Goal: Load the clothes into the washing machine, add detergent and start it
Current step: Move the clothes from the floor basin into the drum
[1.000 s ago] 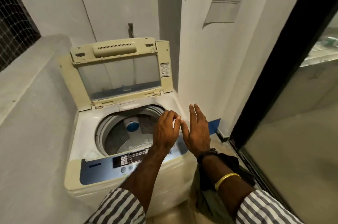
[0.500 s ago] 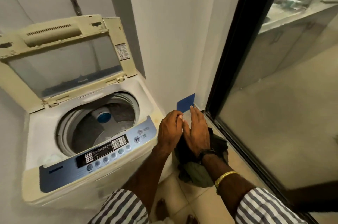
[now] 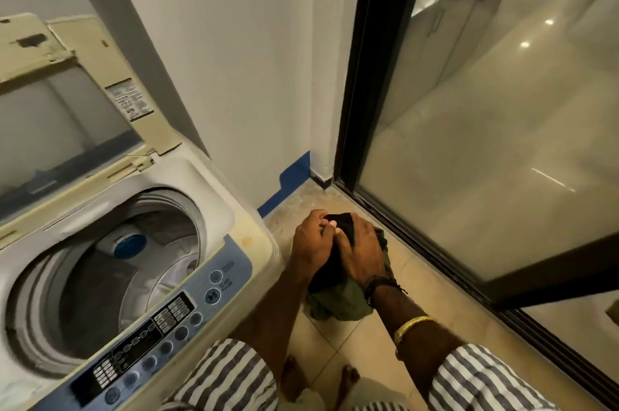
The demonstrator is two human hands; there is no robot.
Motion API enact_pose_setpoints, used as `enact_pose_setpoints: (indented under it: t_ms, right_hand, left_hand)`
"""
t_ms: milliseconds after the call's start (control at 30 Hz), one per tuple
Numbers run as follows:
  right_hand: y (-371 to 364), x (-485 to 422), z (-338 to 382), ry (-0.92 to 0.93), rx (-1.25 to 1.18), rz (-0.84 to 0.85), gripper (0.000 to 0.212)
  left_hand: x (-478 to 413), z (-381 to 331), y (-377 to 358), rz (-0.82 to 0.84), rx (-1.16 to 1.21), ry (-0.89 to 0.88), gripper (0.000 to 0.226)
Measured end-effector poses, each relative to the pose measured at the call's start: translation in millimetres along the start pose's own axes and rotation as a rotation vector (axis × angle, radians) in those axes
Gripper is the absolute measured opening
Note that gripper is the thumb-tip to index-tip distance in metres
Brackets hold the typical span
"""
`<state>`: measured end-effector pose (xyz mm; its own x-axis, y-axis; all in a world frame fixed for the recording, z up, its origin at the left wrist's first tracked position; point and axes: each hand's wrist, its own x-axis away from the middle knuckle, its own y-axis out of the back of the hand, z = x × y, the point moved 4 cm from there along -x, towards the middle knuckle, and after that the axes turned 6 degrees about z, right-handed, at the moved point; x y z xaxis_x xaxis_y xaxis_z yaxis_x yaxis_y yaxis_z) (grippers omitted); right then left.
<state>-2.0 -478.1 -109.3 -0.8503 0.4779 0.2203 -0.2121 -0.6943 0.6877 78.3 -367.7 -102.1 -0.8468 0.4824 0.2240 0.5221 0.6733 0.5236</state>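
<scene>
White walls and a tan tiled floor [image 3: 338,340] make a small corner, with a dark-framed glass door [image 3: 485,142] on the right side. On the left stands the washing machine [image 3: 234,219]. Its lid [image 3: 67,102] is tipped up and back, so the drum [image 3: 110,280] is open. The drum looks like it has no clothes in it yet (only the blue cap in the middle shows).

The clothes [image 3: 335,305] lie in a small heap on the floor, just beside the machine and between it and the glass door. Some are black and some are dull green.

Both hands are down on the heap. The left hand [image 3: 313,241] has its fingers curled shut on a bit of the black cloth at the top. The right hand [image 3: 363,251] lies over the heap with its fingers bent around the black cloth too. The two hands touch each other.

This looks like the very first step: picking up the clothes. To do it well, I think the hands should scoop under the whole heap, green cloth too, so nothing gets left on the floor. Then lift it high enough to clear the machine's edge and drop it into the middle of the drum. A loose sleeve could hang over the rim, so tuck it in.
</scene>
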Motion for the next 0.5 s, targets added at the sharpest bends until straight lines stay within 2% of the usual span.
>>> enact_pose_setpoints:
  t_ms: [267, 500]
  right_hand:
    - [-12.3, -25.4, -34.3, -0.107, -0.013, 0.095, 0.084]
    - [-27.5, -68.5, -76.9, -0.163, -0.003, 0.199, 0.083]
  left_hand:
    - [-22.3, 25.2, -28.6, 0.010, 0.019, 0.142, 0.043]
    - [-58.5, 45.8, -66.8, 0.031, 0.097, 0.301, 0.056]
